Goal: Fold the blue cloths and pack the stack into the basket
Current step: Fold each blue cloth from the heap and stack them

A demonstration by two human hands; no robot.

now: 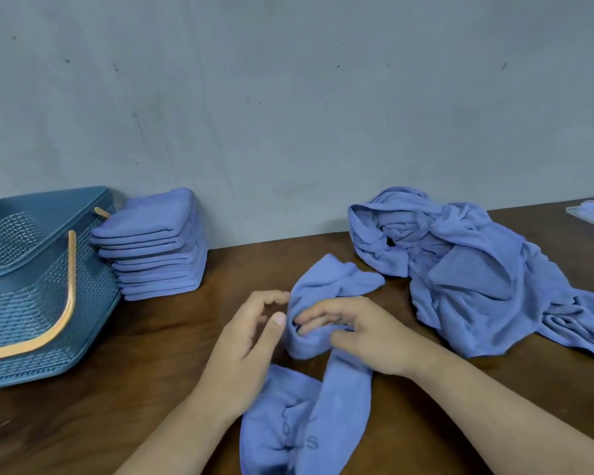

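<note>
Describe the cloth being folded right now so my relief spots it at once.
On the brown wooden table, look midway between the blue mesh plastic basket at the left and the loose heap of blue cloths at the right. The crumpled blue cloth there lies alone, and the right hand grips it.

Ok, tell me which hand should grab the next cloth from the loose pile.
Probably the right hand: the loose pile lies on its side; the left hand sits beyond the crumpled cloth.
</note>
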